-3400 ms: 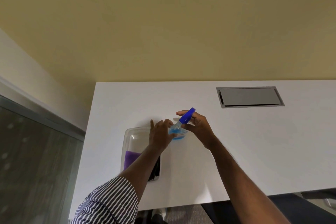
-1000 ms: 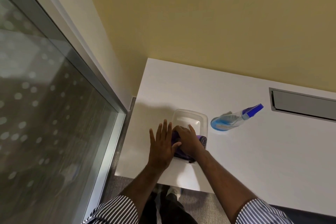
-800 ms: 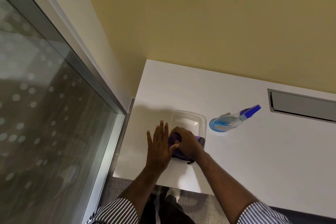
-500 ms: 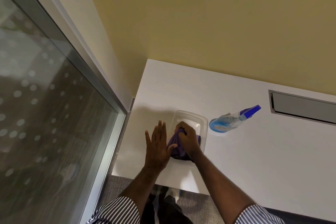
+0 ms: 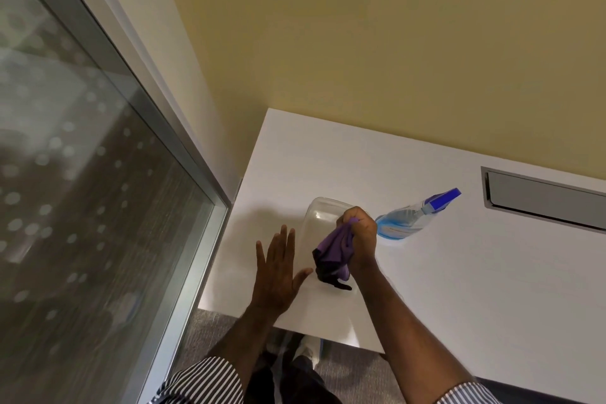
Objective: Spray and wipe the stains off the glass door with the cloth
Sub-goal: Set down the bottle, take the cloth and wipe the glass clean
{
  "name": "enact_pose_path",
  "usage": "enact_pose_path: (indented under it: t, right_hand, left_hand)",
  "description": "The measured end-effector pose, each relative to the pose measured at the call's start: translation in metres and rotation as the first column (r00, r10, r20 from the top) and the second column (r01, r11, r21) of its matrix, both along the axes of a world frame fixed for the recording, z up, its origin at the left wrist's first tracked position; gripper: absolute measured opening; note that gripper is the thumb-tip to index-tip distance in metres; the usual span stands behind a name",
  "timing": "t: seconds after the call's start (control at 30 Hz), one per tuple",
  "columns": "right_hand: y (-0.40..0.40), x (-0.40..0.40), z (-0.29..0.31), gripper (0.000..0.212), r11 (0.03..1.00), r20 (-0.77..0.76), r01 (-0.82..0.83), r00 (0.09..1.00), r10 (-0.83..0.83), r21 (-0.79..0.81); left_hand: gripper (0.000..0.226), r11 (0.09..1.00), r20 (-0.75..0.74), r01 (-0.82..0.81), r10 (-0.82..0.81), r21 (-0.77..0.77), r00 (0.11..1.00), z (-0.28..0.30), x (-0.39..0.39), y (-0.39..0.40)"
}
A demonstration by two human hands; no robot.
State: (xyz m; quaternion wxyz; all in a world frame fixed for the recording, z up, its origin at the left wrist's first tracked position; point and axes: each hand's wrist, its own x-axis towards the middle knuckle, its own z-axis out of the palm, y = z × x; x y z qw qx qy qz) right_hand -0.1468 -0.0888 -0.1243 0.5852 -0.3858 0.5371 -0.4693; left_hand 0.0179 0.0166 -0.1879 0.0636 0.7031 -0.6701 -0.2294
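My right hand (image 5: 360,236) grips a purple cloth with a black edge (image 5: 333,254) and holds it bunched, hanging over a clear plastic tray (image 5: 316,213) on the white table. Flat beside the tray's left side is my left hand (image 5: 278,269), fingers straight and spread. A clear spray bottle with blue liquid and a blue nozzle (image 5: 410,216) stands on the table just right of my right hand. The glass door (image 5: 75,180) with its grey metal frame fills the left of the view; pale round spots show across the pane.
The white table (image 5: 475,289) stands against a yellow wall, its left edge close to the door frame. A grey recessed cable hatch (image 5: 544,198) sits at the table's far right. Grey carpet and my feet show below the table's near edge.
My right hand has gathered the purple cloth and lifted it out of the tray. My left hand has stayed flat beside the tray. Earlier, the spray bottle was set down on the table.
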Motion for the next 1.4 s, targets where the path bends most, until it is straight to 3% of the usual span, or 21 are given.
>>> enact_pose_path:
  t: [0.1, 0.23, 0.33, 0.43, 0.53, 0.63, 0.77, 0.83, 1.0, 1.1, 1.23, 1.4]
  right_hand:
    - [0.000, -0.003, 0.012, 0.012, 1.000, 0.071, 0.001, 0.997, 0.001, -0.020]
    - [-0.002, -0.009, 0.030, 0.035, 0.986, 0.143, 0.029, 0.988, -0.052, 0.162]
    - [-0.008, -0.009, 0.051, 0.041, 0.976, 0.237, 0.002, 0.970, -0.056, 0.219]
    - [-0.012, -0.004, 0.076, 0.047, 0.982, 0.493, -0.167, 0.864, 0.103, 0.087]
    - [-0.013, 0.004, 0.101, 0.023, 0.923, 0.656, -0.377, 0.677, 0.335, -0.082]
    - [-0.012, 0.021, 0.127, 0.009, 0.819, 0.720, -0.519, 0.469, 0.511, -0.243]
    - [-0.003, 0.052, 0.153, 0.010, 0.752, 0.750, -0.572, 0.326, 0.575, -0.328]
    - [0.004, 0.069, 0.162, 0.011, 0.725, 0.757, -0.595, 0.279, 0.591, -0.347]
    - [0.026, 0.118, 0.190, 0.012, 0.635, 0.746, -0.649, 0.152, 0.648, -0.419]
    - [0.046, 0.153, 0.206, 0.014, 0.552, 0.735, -0.707, 0.067, 0.674, -0.442]
    - [0.090, 0.198, 0.227, 0.015, 0.442, 0.730, -0.762, -0.059, 0.681, -0.474]
    - [0.178, 0.239, 0.249, 0.016, 0.350, 0.723, -0.809, -0.128, 0.679, -0.472]
  left_hand:
    - [0.099, 1.000, -0.023, -0.009, 0.008, -0.029, 1.000, 0.007, 0.000, 0.000]
    - [0.101, 0.995, -0.060, -0.010, 0.003, -0.104, 0.998, 0.024, 0.000, -0.001]
    - [0.104, 0.970, -0.195, -0.096, 0.052, -0.222, 0.979, 0.046, -0.006, -0.010]
    - [0.090, 0.935, -0.357, -0.220, 0.111, -0.279, 0.927, 0.074, -0.008, -0.022]
    - [0.064, 0.918, -0.527, -0.294, 0.116, -0.267, 0.842, 0.102, -0.002, -0.029]
    - [0.062, 0.910, -0.668, -0.378, 0.174, -0.173, 0.724, 0.138, 0.008, -0.032]
    - [0.062, 0.837, -0.766, -0.472, 0.104, -0.277, 0.634, 0.182, 0.022, -0.018]
    - [0.060, 0.814, -0.779, -0.498, 0.094, -0.298, 0.620, 0.198, 0.031, -0.006]
    - [0.066, 0.757, -0.705, -0.537, 0.146, -0.372, 0.694, 0.219, 0.060, 0.032]
    - [0.057, 0.641, -0.725, -0.635, 0.172, -0.431, 0.666, 0.233, 0.077, 0.064]
    - [0.020, 0.375, -0.812, -0.810, 0.206, -0.450, 0.546, 0.260, 0.106, 0.123]
    - [0.022, 0.173, -0.896, -0.893, 0.096, -0.415, 0.435, 0.294, 0.123, 0.222]
